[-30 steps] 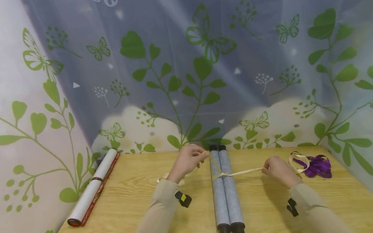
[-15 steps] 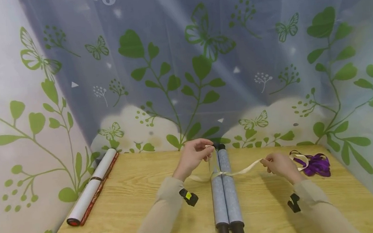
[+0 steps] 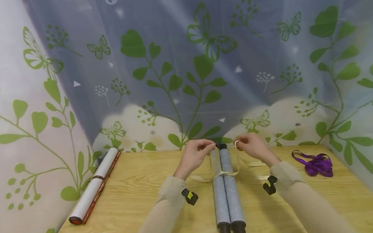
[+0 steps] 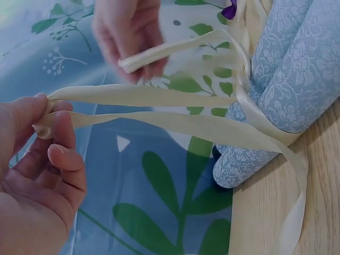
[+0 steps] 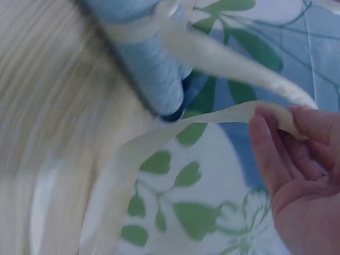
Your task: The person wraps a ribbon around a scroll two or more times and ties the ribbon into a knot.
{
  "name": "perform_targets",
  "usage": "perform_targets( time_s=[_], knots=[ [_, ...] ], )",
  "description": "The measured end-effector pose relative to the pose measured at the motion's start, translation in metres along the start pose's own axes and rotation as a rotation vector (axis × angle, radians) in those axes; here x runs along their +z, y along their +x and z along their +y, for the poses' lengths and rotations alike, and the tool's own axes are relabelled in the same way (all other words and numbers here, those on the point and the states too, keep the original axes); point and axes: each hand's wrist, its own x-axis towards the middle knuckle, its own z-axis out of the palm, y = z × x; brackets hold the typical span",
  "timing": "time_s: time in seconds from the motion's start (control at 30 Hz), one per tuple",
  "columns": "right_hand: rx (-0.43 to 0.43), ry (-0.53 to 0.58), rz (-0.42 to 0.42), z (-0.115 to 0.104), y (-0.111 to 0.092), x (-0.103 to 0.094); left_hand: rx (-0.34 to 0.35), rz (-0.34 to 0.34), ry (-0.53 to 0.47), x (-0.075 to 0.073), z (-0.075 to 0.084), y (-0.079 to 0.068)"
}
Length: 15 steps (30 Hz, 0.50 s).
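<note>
Two blue-grey patterned scrolls with dark brown end knobs lie side by side on the wooden table. A cream ribbon crosses both near their middle. Above the far ends, my left hand pinches a loop of this ribbon between thumb and fingers; two strands run from the pinch down to the scrolls in the left wrist view. My right hand, just right of the scrolls, pinches the ribbon's other length, folded over at the fingertips. Loose tails hang down on both sides to the table.
At the table's left edge lies a white scroll tied with a dark band, beside a thin red patterned roll. A bunched purple ribbon rests toward the right edge. A leaf-print cloth hangs behind the table.
My right hand has moved left and up toward the scrolls, and its ribbon, earlier stretched taut to the right, now rises slack. The left hand has shifted slightly right, still pinching ribbon.
</note>
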Motion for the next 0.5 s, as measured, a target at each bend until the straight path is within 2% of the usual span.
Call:
perform_targets(
  time_s=[0.1,0.27,0.33,0.43,0.5],
  knots=[
    [-0.028,0.074,-0.017,-0.011,0.009,0.009,0.000,-0.013,-0.020,0.001,0.000,0.000],
    [-0.045,0.497,-0.103,-0.034,0.022,0.017,0.017,-0.008,-0.029,0.001,0.001,0.001],
    [-0.058,0.621,-0.131,-0.043,0.026,0.019,0.034,0.000,-0.017,0.001,0.003,0.001],
    [-0.059,0.681,-0.176,-0.051,0.029,0.024,0.061,0.009,-0.010,0.000,0.005,0.002],
    [-0.050,0.664,-0.224,-0.050,0.029,0.029,0.066,0.016,-0.005,0.000,0.005,0.001]
  ],
)
